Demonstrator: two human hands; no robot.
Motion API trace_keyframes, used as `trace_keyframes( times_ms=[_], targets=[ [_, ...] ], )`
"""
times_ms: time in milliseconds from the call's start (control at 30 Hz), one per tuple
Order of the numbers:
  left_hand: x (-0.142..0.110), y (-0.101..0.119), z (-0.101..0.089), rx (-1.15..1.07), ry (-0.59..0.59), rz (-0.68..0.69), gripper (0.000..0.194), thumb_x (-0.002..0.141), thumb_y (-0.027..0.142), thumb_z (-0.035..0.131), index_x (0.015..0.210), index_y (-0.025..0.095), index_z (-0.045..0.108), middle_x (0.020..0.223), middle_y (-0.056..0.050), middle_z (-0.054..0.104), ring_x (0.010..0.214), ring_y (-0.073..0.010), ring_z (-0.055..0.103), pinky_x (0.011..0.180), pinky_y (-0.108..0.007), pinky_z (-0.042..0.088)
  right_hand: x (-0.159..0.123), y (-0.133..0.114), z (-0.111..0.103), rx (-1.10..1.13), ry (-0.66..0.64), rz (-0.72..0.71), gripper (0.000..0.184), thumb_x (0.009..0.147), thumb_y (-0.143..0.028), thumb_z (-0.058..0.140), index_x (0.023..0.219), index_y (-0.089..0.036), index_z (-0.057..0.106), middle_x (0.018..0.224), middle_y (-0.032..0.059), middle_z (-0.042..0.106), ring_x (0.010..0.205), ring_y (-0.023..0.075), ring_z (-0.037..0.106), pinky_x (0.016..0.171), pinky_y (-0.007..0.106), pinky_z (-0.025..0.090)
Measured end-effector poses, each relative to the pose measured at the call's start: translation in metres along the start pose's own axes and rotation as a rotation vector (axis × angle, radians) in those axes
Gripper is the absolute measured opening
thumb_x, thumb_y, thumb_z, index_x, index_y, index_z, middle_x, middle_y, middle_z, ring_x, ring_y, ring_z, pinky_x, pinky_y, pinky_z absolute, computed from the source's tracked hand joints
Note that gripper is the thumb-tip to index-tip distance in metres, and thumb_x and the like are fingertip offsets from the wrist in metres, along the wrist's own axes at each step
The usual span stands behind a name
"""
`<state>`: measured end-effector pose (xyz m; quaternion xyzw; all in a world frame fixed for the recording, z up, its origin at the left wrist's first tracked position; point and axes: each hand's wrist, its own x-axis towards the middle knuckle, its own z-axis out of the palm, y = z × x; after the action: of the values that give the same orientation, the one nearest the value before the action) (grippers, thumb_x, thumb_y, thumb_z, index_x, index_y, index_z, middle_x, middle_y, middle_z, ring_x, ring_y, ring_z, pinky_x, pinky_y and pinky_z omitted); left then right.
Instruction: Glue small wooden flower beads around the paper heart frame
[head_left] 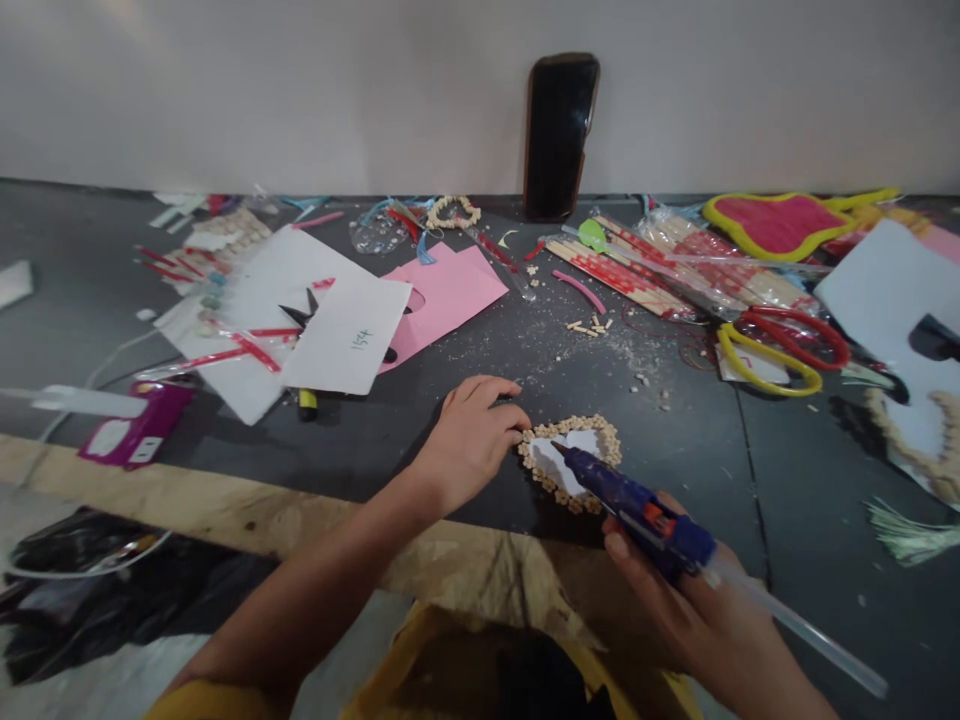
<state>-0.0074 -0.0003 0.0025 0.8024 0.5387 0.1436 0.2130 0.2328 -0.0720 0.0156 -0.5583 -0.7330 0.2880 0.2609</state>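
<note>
A small heart-shaped paper piece, white in the middle and rimmed with little tan wooden slices, lies on the dark table near its front edge. My left hand rests beside it, its bent fingers gripping the heart's left rim. In my right hand is a dark blue glue gun with an orange-red part on its side. The nozzle points at the white paper inside the rim. A long clear glue stick sticks out of the gun's back end.
A phone leans against the wall. Around lie white paper sheets, pink paper, bagged red-tipped sticks, red-and-yellow-handled scissors, a purple glue gun packet, another wood-rimmed piece and a pale green tassel.
</note>
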Motion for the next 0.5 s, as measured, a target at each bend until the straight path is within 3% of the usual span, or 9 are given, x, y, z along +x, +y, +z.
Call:
trace_keyframes(
  times_ms=[300, 500],
  targets=[
    [0.000, -0.001, -0.001, -0.037, 0.020, 0.005, 0.016, 0.089, 0.012, 0.057, 0.088, 0.022, 0.070, 0.123, -0.005, 0.060, 0.123, -0.0257, 0.049, 0.104, -0.049, 0.040, 0.016, -0.009, 0.005, -0.054, -0.118, -0.004, 0.021, 0.091, -0.040, 0.046, 0.082, -0.029, 0.062, 0.067, 0.0010, 0.068, 0.053, 0.0191, 0.063, 0.049, 0.029, 0.049],
    [0.001, 0.001, -0.005, -0.048, -0.012, -0.011, 0.017, 0.091, 0.013, 0.056, 0.088, 0.021, 0.071, 0.123, -0.007, 0.059, 0.124, -0.0271, 0.048, 0.101, -0.048, 0.040, 0.018, -0.007, 0.008, -0.139, -0.085, -0.039, 0.023, 0.091, -0.039, 0.047, 0.079, -0.028, 0.063, 0.067, 0.0025, 0.069, 0.054, 0.0192, 0.063, 0.050, 0.030, 0.048]
  ],
)
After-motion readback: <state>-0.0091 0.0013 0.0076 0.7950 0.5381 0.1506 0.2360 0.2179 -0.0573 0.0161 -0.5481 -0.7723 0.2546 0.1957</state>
